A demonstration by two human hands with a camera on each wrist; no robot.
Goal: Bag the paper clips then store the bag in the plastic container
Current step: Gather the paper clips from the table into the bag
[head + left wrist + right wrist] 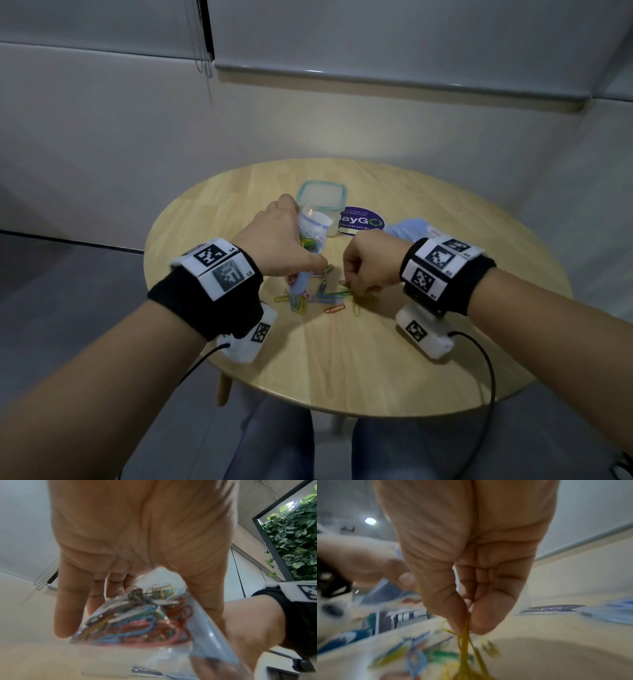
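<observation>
Two hands busy mid-frame: left hand (pixel 274 240) grips the part-filled bag (pixel 310 233), right hand (pixel 368 260) pinches yellow paper clips (pixel 464 642) off the bench (pixel 376 359).

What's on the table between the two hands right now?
In the head view, between the left hand and right hand, loose paper clips lie on the table; nothing else shows there.
</observation>
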